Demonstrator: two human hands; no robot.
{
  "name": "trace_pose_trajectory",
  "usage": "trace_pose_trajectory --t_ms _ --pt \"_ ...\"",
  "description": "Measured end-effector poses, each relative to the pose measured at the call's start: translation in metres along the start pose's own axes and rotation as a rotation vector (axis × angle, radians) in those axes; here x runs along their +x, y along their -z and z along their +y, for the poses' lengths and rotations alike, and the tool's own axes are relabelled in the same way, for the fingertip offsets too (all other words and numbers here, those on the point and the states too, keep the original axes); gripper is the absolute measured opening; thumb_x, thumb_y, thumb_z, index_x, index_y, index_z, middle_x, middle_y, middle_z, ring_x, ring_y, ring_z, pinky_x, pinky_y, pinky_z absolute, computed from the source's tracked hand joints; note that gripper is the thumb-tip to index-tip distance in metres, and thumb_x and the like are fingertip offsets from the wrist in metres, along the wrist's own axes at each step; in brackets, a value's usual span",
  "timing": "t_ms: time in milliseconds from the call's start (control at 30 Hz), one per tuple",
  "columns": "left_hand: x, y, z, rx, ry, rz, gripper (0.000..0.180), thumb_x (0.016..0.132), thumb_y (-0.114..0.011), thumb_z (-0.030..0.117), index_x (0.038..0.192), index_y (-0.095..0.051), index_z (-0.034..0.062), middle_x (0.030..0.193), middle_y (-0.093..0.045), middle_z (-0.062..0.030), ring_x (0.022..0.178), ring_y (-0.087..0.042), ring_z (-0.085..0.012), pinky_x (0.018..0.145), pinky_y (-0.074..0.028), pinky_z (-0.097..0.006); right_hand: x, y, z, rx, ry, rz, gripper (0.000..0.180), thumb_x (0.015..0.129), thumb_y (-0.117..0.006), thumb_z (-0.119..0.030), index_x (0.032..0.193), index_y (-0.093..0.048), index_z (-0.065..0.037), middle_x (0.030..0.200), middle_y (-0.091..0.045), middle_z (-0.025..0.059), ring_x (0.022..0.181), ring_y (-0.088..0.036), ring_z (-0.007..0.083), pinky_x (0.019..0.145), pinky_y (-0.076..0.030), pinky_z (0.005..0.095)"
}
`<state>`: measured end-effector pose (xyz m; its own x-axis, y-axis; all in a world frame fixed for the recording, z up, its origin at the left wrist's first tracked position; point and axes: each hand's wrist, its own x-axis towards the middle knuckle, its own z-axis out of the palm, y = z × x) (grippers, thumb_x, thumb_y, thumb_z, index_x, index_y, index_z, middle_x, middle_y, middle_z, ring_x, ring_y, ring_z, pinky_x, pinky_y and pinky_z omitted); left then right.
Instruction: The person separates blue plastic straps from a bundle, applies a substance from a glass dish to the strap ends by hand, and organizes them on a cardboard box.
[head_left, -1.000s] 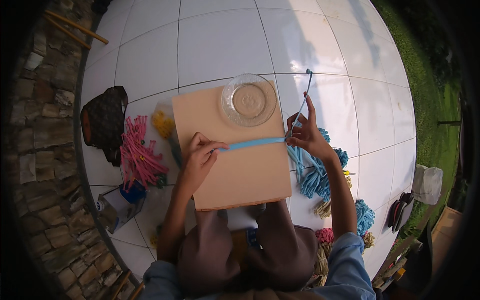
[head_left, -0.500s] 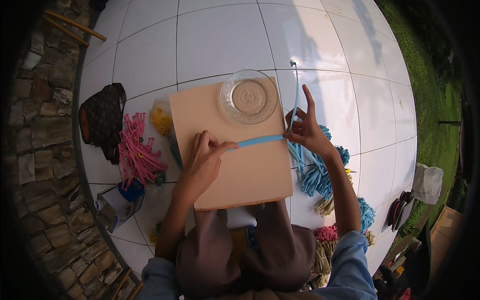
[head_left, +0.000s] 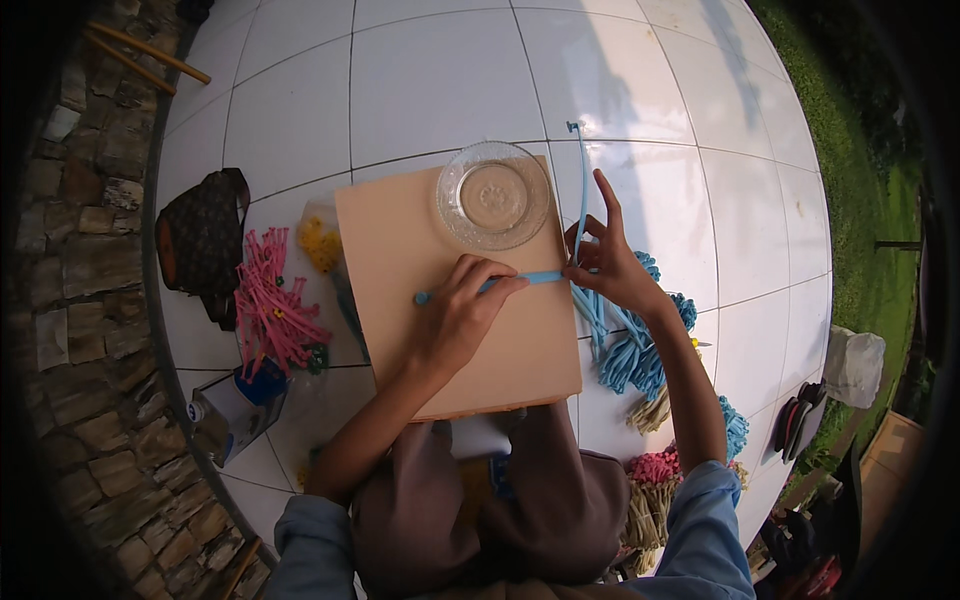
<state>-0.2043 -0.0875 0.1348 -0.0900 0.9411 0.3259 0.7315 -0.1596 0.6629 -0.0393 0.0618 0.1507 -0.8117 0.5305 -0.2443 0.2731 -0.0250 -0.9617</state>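
A light-blue strip (head_left: pixel 545 277) runs across a beige board (head_left: pixel 390 220) lying over my thighs. My left hand (head_left: pixel 462 310) pinches it above the middle of the board, and a short rolled or knotted end pokes out to the left of that hand. Beyond the board's right edge, my right hand (head_left: pixel 612 268) pinches the strip between thumb and fingers, with the index finger stretched up. From there the strip's other part rises to a small darker tip. A round clear glass plate (head_left: pixel 493 196) rests on the board's far right part, just beyond the strip.
Blue bundles (head_left: pixel 640 355) of strips or cord lie right of the board. Pink strips (head_left: pixel 275 300), a brown bag (head_left: pixel 203 240) and a metal can (head_left: pixel 235 415) are on the left. White floor tiles (head_left: pixel 430 80) surround me; a stone wall (head_left: pixel 85 350) borders the left.
My left hand has slid right along the strip, closer to my right hand, so the strip's left end now shows. My right hand has hardly moved.
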Motion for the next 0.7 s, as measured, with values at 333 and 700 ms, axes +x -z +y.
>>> trace_pose_trajectory --t_ms 333,700 --pt "0.0 -0.004 -0.003 -0.072 -0.003 0.099 0.023 0.065 -0.064 -0.009 0.084 -0.067 0.0046 0.083 -0.058 -0.0056 0.08 -0.055 -0.0208 0.067 -0.047 -0.032 -0.004 0.009 0.013 0.225 -0.026 -0.042 0.105 0.074 -0.056 0.015 0.138 0.015 -0.028 0.094 -0.042 0.0074 0.075 -0.053 0.0126 0.075 -0.052 0.0306" --pt "0.001 -0.002 -0.002 -0.052 -0.005 0.072 0.022 0.067 -0.062 -0.01 0.085 -0.066 0.0033 0.083 -0.056 -0.0064 0.08 -0.054 -0.0214 0.067 -0.047 -0.032 0.0 0.008 0.011 0.085 0.001 -0.002 0.107 0.071 -0.059 0.015 0.139 0.012 -0.026 0.092 -0.044 0.0065 0.077 -0.055 0.0133 0.077 -0.051 0.0308"
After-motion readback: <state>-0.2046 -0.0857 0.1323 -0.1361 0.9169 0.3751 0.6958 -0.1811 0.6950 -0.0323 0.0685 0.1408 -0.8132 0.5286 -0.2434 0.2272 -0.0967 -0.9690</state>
